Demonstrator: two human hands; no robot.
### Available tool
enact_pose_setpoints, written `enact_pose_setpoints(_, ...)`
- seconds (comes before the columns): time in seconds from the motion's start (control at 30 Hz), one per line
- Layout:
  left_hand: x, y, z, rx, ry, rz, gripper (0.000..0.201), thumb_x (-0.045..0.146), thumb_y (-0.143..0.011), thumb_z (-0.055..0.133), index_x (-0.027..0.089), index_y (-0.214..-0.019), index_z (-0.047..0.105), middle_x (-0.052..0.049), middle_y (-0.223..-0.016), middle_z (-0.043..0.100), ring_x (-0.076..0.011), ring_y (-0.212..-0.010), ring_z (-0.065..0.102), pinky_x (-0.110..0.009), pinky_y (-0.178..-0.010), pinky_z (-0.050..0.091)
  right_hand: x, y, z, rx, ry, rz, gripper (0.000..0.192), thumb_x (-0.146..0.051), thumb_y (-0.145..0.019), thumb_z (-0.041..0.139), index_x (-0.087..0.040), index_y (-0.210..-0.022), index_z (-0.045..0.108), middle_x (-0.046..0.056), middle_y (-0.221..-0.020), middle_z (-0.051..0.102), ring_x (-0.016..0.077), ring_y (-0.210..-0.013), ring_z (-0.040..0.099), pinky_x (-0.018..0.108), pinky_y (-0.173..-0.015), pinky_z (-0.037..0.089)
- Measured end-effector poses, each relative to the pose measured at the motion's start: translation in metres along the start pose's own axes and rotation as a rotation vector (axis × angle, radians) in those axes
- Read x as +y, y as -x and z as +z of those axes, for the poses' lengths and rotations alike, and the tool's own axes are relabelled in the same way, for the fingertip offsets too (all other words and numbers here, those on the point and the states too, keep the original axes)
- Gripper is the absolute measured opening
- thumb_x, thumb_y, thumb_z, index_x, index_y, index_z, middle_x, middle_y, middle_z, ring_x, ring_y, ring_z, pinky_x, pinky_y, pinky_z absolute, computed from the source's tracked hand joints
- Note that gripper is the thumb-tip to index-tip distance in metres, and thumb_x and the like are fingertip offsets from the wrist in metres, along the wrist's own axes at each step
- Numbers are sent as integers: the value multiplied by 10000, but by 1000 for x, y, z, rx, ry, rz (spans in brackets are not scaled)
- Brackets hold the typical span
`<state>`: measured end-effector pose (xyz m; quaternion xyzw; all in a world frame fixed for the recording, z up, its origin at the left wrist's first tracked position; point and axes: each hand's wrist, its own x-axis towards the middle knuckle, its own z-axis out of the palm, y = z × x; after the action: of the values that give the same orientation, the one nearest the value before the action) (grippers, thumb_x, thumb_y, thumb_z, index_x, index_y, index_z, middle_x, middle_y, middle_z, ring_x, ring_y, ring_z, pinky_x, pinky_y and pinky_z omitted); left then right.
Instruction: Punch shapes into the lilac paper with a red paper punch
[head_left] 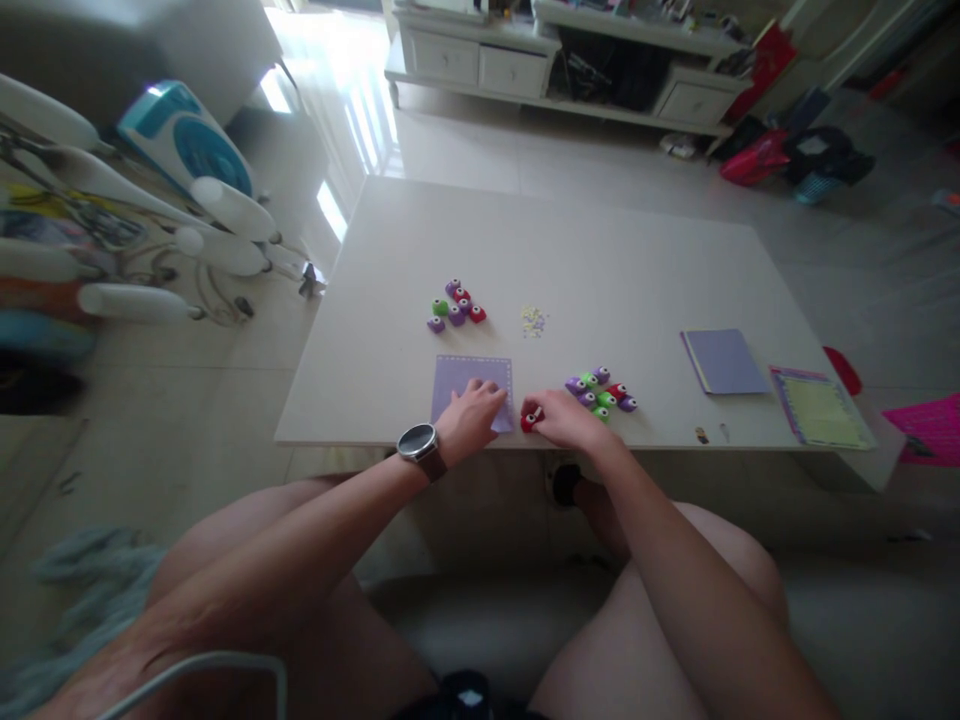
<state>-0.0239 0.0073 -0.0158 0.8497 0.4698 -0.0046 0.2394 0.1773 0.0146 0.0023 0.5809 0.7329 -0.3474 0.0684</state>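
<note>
A square purple sheet of paper (451,372) lies near the table's front edge, with small punched marks along its top and right sides. My left hand (474,408), a watch on its wrist, rests over the sheet with fingers spread. Just right of the sheet, my right hand (559,416) is closed around a red craft punch (531,418). Beside that hand sits a cluster of purple, green and red craft punches (606,398). Another group of punches (456,308) stands behind the sheet. Tiny punched paper bits (533,321) form a small pile between the groups.
On the white table (600,270), a stack of purple paper (724,362) and a yellow-green pad (817,408) lie at the right. Two small items (702,435) are near the front edge. A white-armed lamp (225,230) is at the left, a low cabinet (480,65) beyond.
</note>
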Motion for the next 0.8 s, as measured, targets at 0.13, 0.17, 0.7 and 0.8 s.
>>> enact_pose_setpoints(0.13, 0, 0, 1, 6, -16, 5, 441, 226, -798, 835, 210, -1146, 565, -124, -1318, 578, -333, -1248, 484, -522, -906, 594, -1, 2, 0, -14, 57, -15, 261, -57, -780, 633, -222, -950, 740, 36, -980, 776, 171, -894, 691, 218, -765, 459)
enact_pose_setpoints(0.17, 0, 0, 2, 9, -18, 5, 450, 230, -796, 842, 209, -1148, 562, -124, -1316, 577, -333, -1249, 483, -522, -906, 593, -1, 2, 0, -14, 79, -15, 258, -61, -775, 635, -229, -944, 736, 31, -981, 773, 173, -894, 688, 223, -762, 453)
enact_pose_setpoints(0.7, 2, 0, -2, -5, -13, -8, 454, 228, -814, 832, 206, -1179, 563, -122, -1318, 571, -326, -1249, 483, -507, -925, 587, -4, 2, 3, -28, -57, -75, 278, -31, -787, 608, -215, -956, 729, 16, -952, 776, 154, -855, 685, 207, -742, 460)
enact_pose_setpoints(0.8, 3, 0, -2, -11, -9, -14, 454, 234, -810, 837, 216, -1171, 562, -118, -1310, 572, -323, -1255, 481, -492, -921, 587, -3, 1, 4, -22, -71, -81, 240, -54, -800, 633, -211, -955, 727, 19, -944, 775, 157, -853, 686, 211, -753, 465)
